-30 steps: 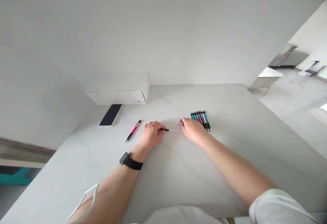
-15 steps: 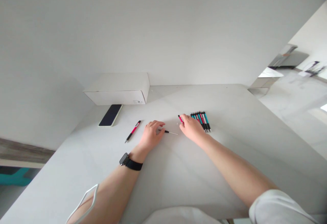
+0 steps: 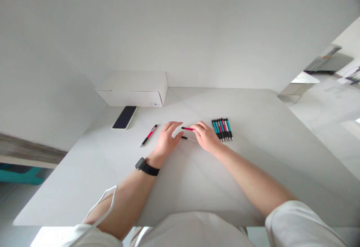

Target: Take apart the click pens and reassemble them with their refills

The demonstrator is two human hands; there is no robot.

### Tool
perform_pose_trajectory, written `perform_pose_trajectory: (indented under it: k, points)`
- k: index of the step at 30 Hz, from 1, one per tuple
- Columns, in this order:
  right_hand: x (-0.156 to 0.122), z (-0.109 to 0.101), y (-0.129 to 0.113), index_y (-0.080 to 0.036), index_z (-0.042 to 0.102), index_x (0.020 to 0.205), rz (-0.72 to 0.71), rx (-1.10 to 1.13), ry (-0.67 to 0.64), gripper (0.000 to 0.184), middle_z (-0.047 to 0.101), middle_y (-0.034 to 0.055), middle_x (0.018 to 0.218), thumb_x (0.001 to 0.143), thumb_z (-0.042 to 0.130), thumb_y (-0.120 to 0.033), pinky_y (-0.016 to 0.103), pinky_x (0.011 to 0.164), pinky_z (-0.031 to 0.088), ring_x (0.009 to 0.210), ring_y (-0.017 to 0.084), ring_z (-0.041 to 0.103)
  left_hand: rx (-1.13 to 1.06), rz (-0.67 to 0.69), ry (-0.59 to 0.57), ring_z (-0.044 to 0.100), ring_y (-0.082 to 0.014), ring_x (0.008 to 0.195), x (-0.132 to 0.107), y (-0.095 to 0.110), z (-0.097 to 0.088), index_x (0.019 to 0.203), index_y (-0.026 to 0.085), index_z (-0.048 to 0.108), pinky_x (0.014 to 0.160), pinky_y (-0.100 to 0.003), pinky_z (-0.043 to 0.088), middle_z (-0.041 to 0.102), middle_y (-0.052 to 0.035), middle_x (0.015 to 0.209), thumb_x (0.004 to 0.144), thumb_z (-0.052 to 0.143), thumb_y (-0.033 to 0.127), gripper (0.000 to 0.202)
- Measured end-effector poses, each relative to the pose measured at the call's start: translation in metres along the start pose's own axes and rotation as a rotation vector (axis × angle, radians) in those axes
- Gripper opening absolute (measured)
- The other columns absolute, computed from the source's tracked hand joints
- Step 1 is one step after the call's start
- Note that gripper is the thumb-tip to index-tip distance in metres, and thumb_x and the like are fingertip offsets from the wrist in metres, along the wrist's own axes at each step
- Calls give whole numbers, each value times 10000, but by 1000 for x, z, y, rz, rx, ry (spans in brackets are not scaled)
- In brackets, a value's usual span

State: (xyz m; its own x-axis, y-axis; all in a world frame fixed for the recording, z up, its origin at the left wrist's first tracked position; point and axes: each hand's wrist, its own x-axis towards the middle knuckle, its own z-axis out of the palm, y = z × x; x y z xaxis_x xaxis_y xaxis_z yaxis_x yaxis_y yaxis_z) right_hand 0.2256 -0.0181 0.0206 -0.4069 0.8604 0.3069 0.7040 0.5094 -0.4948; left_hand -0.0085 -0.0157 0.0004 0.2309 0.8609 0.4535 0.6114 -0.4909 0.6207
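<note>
My right hand point(image 3: 208, 139) pinches a red pen barrel point(image 3: 188, 128) with a black end pointing left. Facing it, my left hand point(image 3: 166, 140) has thumb and fingers apart, close to the barrel's black end, with nothing visibly held. Just below the barrel lies a black pen grip with a thin white refill point(image 3: 191, 139) sticking out to the right; its left end is near my left thumb. A whole red and black pen point(image 3: 149, 136) rests left of my left hand. Right of my right hand, several teal, red and white pens point(image 3: 223, 129) lie side by side.
A white box point(image 3: 135, 93) stands against the wall at the back left of the white table point(image 3: 247, 108). In front of it lies a phone point(image 3: 125, 117). A black watch point(image 3: 146, 166) is on my left wrist. The table's right edge borders the floor.
My right hand has turned the red barrel so it points left and brought it towards my left hand. My left fingers have spread wider. The camera view has shifted slightly.
</note>
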Motion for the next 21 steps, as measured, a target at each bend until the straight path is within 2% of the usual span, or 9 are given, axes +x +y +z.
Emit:
perform_pose_trajectory:
  k: [2, 6, 9, 11, 12, 14, 16, 19, 21]
  points:
    - [0, 2, -3, -253, 675, 1286, -19, 4, -12, 321, 656, 91, 1204, 1086, 425, -242, 315, 1000, 509, 1065, 200, 665, 20, 30, -20, 640, -245, 1213, 1, -2, 1, 1296, 289, 683, 1088, -416, 507, 692, -73, 1269, 1001, 657, 330, 299]
    - [2, 5, -4, -252, 692, 1245, -31, 85, 21, 278, 692, 81, 1173, 1085, 476, -323, 317, 992, 514, 1067, 200, 673, 35, 31, -60, 669, -241, 1091, 1, -5, 6, 1144, 259, 756, 1018, -411, 524, 728, -72, 1135, 1007, 647, 317, 184]
    - [5, 2, 3, -248, 659, 1277, 49, 218, 77, 304, 728, 70, 1128, 1086, 470, -391, 311, 924, 546, 988, 193, 699, 17, -6, -44, 675, -229, 1039, 1, -6, 7, 1118, 256, 773, 973, -386, 536, 729, -70, 1097, 1016, 632, 330, 190]
    - [8, -2, 12, -239, 630, 1306, 119, 282, 123, 358, 739, 70, 1124, 1108, 378, -399, 303, 871, 560, 913, 179, 711, -16, -39, -22, 682, -219, 1005, 1, -7, 7, 1134, 250, 774, 937, -365, 544, 731, -69, 1068, 1031, 604, 347, 220]
    - [9, -4, 17, -232, 625, 1309, 146, 274, 152, 372, 739, 74, 1130, 1111, 350, -386, 302, 857, 561, 899, 177, 713, -35, -56, -17, 687, -214, 989, 1, -7, 7, 1140, 247, 772, 918, -354, 547, 735, -68, 1056, 1037, 591, 351, 233]
    - [10, -6, 27, -214, 639, 1295, 165, 169, 174, 337, 728, 96, 1174, 1085, 404, -332, 319, 882, 556, 948, 195, 709, -69, -97, -17, 696, -205, 975, 2, -9, 7, 1142, 242, 769, 894, -336, 551, 749, -64, 1053, 1043, 575, 353, 244]
    - [11, -6, 35, -201, 652, 1300, 183, 29, 123, 314, 711, 111, 1206, 1041, 491, -272, 343, 935, 543, 992, 211, 697, -99, -157, -18, 706, -205, 992, 2, -12, 8, 1143, 240, 764, 896, -329, 554, 770, -60, 1079, 1040, 576, 362, 247]
    - [9, -2, 38, -205, 673, 1314, 195, -126, -33, 332, 692, 112, 1227, 995, 582, -230, 346, 993, 518, 1066, 221, 682, -144, -248, -16, 723, -217, 1015, 1, -14, 10, 1151, 231, 752, 901, -338, 560, 791, -58, 1101, 1025, 597, 395, 258]
    - [8, 2, 38, -214, 717, 1238, 190, -166, -110, 272, 693, 101, 1217, 997, 591, -223, 325, 999, 508, 1094, 213, 677, -171, -273, -24, 735, -220, 1002, 0, -14, 11, 1140, 228, 748, 897, -341, 563, 798, -57, 1082, 1010, 622, 417, 262]
